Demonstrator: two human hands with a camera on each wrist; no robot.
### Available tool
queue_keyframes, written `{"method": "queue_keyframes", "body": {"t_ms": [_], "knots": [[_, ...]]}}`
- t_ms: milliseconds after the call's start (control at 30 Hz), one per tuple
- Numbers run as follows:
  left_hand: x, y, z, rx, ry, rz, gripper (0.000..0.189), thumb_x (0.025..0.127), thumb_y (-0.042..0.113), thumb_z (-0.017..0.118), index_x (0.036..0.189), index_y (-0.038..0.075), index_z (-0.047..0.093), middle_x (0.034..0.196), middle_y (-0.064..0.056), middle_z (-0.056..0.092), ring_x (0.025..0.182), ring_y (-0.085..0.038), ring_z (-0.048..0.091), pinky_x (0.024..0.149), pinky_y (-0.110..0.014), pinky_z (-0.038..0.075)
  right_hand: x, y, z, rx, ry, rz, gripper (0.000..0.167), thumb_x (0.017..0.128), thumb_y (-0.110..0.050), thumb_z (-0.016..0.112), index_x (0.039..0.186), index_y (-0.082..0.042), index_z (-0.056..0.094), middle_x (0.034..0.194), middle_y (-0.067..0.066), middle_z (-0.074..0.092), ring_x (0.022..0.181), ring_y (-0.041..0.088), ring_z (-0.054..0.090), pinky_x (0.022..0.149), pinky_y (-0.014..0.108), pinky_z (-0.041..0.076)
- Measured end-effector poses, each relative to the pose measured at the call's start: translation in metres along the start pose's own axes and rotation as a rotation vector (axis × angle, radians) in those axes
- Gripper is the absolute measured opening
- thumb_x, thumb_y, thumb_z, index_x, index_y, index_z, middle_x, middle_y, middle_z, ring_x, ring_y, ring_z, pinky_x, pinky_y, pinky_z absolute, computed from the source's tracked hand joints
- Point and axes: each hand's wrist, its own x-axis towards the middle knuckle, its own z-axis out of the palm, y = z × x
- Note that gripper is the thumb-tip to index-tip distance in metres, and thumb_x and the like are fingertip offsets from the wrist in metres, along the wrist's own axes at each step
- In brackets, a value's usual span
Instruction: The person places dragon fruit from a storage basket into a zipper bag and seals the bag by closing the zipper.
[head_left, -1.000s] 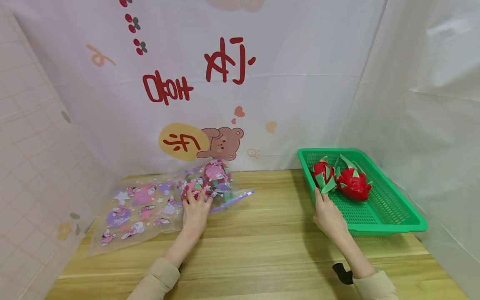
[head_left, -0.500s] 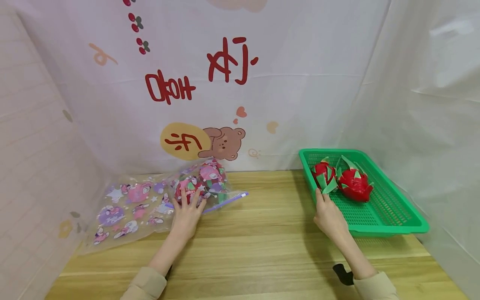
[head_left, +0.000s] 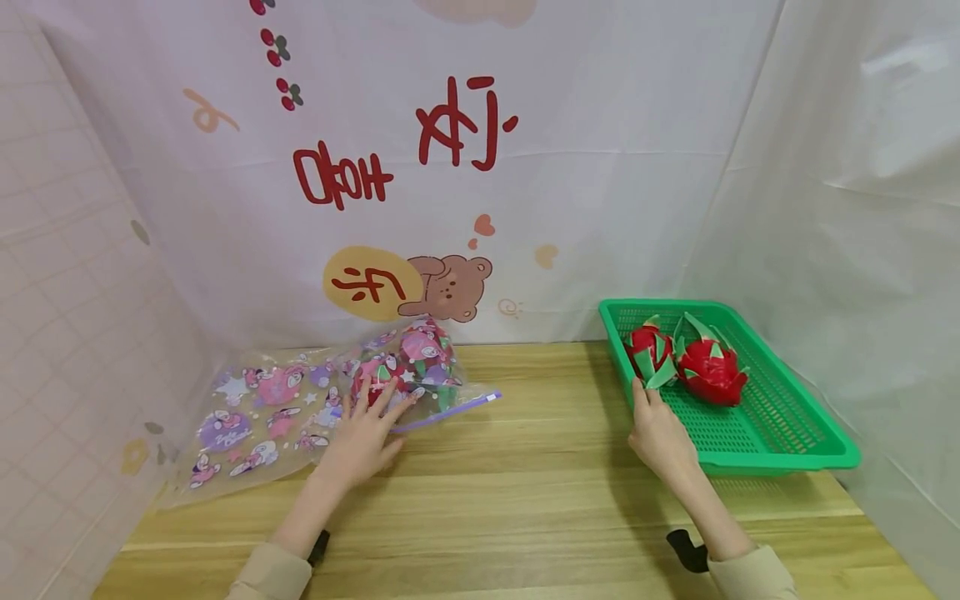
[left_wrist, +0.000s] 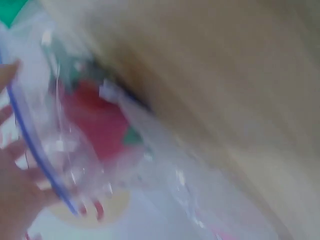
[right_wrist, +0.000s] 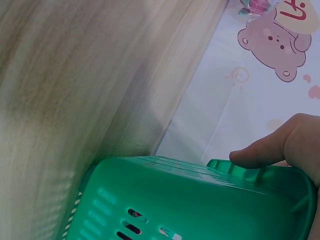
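Note:
A clear zip bag (head_left: 277,421) printed with pink and purple cartoons lies on the left of the table. Red dragon fruit with green scales (head_left: 427,350) bulge inside its right end, beside the purple zip strip (head_left: 450,412). My left hand (head_left: 363,442) has its fingers spread, fingertips over the bagged fruit. In the blurred left wrist view, red and green fruit (left_wrist: 97,122) shows through the plastic. At the right, my right hand (head_left: 663,433) grips the near left rim of a green basket (head_left: 780,460), thumb (right_wrist: 260,151) over the rim. Two dragon fruit (head_left: 711,373) sit in the basket.
The wooden table (head_left: 510,517) extends between bag and basket. A white printed cloth (head_left: 585,167) hangs behind, with more cloth on both sides. Black straps (head_left: 686,550) show at both wrists.
My left hand has moved left and back toward me, its fingers spreading. The bag and its fruit have shifted slightly left. My right hand keeps its grip on the basket.

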Motion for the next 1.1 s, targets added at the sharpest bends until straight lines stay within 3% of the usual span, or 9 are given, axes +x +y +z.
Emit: {"method": "queue_keyframes", "body": {"t_ms": [133,233,300,500,600,700,833,967,1100], "knots": [[-0.006,-0.022,-0.018,-0.125,0.012,-0.058,0.056,0.091,0.037,0.06,0.139,0.013,0.047,0.15,-0.02,0.035,0.139,-0.049,0.025,0.104,-0.072,0.023,0.0,0.0,-0.001,-0.001,-0.012,0.008,0.067,0.071,0.01,0.055,0.135,0.017,0.036,0.11,0.035,0.055,0.072,0.039,0.059,0.053,0.042,0.049],[-0.014,-0.047,-0.03,-0.184,0.032,-0.175,0.052,0.098,0.035,0.05,0.139,0.004,0.043,0.145,-0.027,0.038,0.133,-0.051,0.033,0.106,-0.069,0.026,0.0,0.001,-0.001,-0.002,-0.02,0.023,0.066,0.072,0.01,0.055,0.135,0.016,0.036,0.11,0.035,0.055,0.072,0.039,0.059,0.053,0.042,0.048],[-0.022,-0.065,-0.034,-0.192,0.003,-0.253,0.051,0.099,0.029,0.047,0.139,-0.001,0.04,0.141,-0.034,0.038,0.127,-0.055,0.036,0.103,-0.068,0.029,-0.001,0.001,-0.001,-0.004,-0.022,0.028,0.066,0.073,0.01,0.055,0.136,0.016,0.035,0.111,0.034,0.055,0.073,0.039,0.059,0.053,0.043,0.048],[-0.041,-0.088,-0.022,-0.204,-0.37,-0.418,0.072,0.095,0.045,0.049,0.145,-0.003,0.028,0.144,-0.044,0.02,0.125,-0.07,0.018,0.094,-0.079,0.022,-0.002,0.003,-0.002,-0.016,-0.015,0.023,0.066,0.072,0.009,0.056,0.135,0.016,0.036,0.111,0.035,0.055,0.074,0.039,0.059,0.053,0.042,0.049],[-0.043,-0.088,-0.015,-0.231,-0.448,-0.449,0.081,0.091,0.05,0.054,0.145,-0.004,0.026,0.144,-0.044,0.019,0.122,-0.073,0.016,0.09,-0.082,0.023,-0.001,0.003,-0.001,-0.015,-0.009,0.011,0.065,0.073,0.01,0.056,0.134,0.016,0.036,0.11,0.034,0.056,0.073,0.038,0.059,0.053,0.042,0.048],[-0.042,-0.085,-0.012,-0.215,-0.407,-0.426,0.073,0.089,0.04,0.062,0.139,-0.008,0.037,0.133,-0.041,0.04,0.115,-0.07,0.033,0.088,-0.077,0.034,-0.001,0.003,0.0,-0.015,0.006,-0.004,0.064,0.072,0.01,0.055,0.134,0.016,0.038,0.108,0.034,0.056,0.072,0.039,0.059,0.052,0.041,0.048],[-0.04,-0.079,-0.011,-0.199,-0.279,-0.356,0.049,0.084,0.014,0.069,0.122,-0.011,0.051,0.102,-0.03,0.064,0.093,-0.048,0.061,0.08,-0.057,0.05,-0.001,0.002,0.001,-0.017,0.028,-0.01,0.064,0.071,0.01,0.056,0.133,0.017,0.039,0.107,0.033,0.057,0.071,0.039,0.059,0.052,0.042,0.049],[-0.038,-0.077,-0.01,-0.149,-0.159,-0.332,0.029,0.08,-0.004,0.065,0.108,-0.012,0.06,0.091,-0.029,0.067,0.078,-0.039,0.065,0.068,-0.046,0.055,-0.001,0.002,0.001,-0.015,0.039,-0.011,0.063,0.071,0.01,0.055,0.132,0.016,0.04,0.106,0.033,0.057,0.07,0.039,0.059,0.052,0.044,0.049],[-0.039,-0.078,-0.015,-0.048,-0.069,-0.376,0.019,0.082,-0.007,0.059,0.101,-0.007,0.065,0.089,-0.031,0.067,0.064,-0.04,0.063,0.048,-0.041,0.05,0.0,0.002,0.001,-0.008,0.035,-0.012,0.063,0.072,0.01,0.055,0.132,0.016,0.04,0.106,0.034,0.057,0.069,0.039,0.059,0.051,0.044,0.048]]}}
